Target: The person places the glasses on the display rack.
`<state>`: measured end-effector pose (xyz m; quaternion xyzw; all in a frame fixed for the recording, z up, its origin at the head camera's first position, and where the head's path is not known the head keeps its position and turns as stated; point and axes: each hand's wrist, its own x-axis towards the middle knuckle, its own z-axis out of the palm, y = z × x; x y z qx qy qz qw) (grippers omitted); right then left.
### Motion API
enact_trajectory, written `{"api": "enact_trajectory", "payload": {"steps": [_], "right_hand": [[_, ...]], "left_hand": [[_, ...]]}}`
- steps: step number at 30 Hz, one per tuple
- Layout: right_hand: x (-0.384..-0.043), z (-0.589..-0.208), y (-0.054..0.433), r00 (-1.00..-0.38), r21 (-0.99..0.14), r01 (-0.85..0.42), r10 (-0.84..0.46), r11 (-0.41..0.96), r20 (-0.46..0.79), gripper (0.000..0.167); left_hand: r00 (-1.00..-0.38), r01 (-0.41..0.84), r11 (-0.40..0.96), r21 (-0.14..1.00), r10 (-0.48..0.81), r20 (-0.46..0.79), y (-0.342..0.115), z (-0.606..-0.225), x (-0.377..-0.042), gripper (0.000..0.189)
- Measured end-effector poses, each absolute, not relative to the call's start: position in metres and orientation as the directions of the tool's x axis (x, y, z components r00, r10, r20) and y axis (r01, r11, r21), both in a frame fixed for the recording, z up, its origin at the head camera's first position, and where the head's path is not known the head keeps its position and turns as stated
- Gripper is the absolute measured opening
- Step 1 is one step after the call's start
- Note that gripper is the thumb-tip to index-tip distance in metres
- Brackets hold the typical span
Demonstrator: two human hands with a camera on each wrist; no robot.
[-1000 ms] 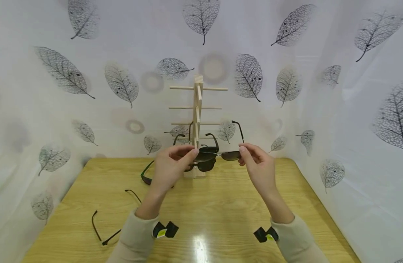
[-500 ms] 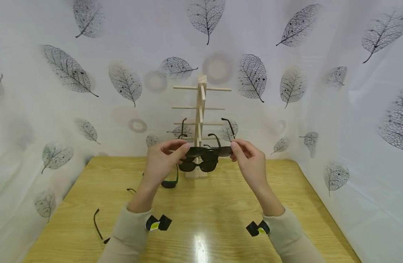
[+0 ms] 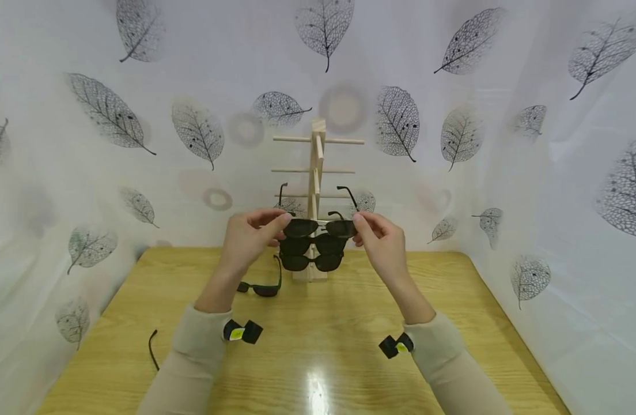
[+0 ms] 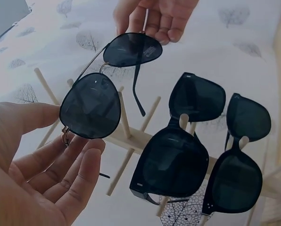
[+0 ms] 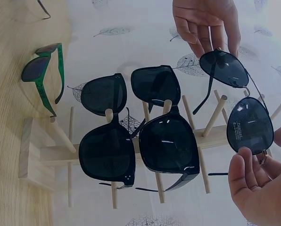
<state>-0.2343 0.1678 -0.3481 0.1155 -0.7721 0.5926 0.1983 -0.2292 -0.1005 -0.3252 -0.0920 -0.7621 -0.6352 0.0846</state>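
The left hand (image 3: pixel 249 239) and the right hand (image 3: pixel 384 245) hold the 2 outer ends of the thin-rimmed sunglasses (image 3: pixel 299 228), in front of the wooden rack (image 3: pixel 318 129). Each grip is nearly closed: thumb in front, fingers behind, the frame's end pinched between them, the other fingers loosely bent. The lenses face the person, and the 2 temple arms point back towards the wall, 1 on each side of the post. White print marks the lens at the right hand's end.

The rack stands near the middle of the counter's back edge; the counter (image 3: pixel 339 328) shows its left, right and back edges. Just below the pinched pair sit the upper mounted sunglasses (image 3: pixel 330 244), and under those the lower mounted sunglasses (image 3: pixel 328 263), both over pegs on the rack. In both wrist views a small gap parts the rims in hand from the upper mounted pair. Higher up, cross pegs (image 3: pixel 344 140) jut out to left and right with space around their tips.

The green-framed sunglasses (image 3: pixel 266 290) lie to the left of the rack's base, near the back edge and close to the left forearm, which hides part of them. Towards the front left corner, a dark temple arm (image 3: pixel 153 349) emerges from behind the left sleeve (image 3: pixel 193 346). Between the forearms, wood grain runs forward from the base.
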Motion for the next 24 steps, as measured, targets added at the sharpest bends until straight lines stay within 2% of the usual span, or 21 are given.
{"api": "enact_trajectory", "payload": {"steps": [13,24], "right_hand": [[-0.245,-0.350,0.161,-0.906,-0.875,-0.391,0.049,0.287,0.421,0.035],[-0.252,-0.349,0.160,-0.908,-0.872,-0.386,0.043,0.302,0.417,0.038]], "left_hand": [[-0.983,0.185,0.140,0.973,0.050,0.179,-0.109,-0.326,-0.245,0.044],[-0.987,0.160,0.133,0.978,0.053,0.155,-0.111,-0.326,-0.255,0.044]]}}
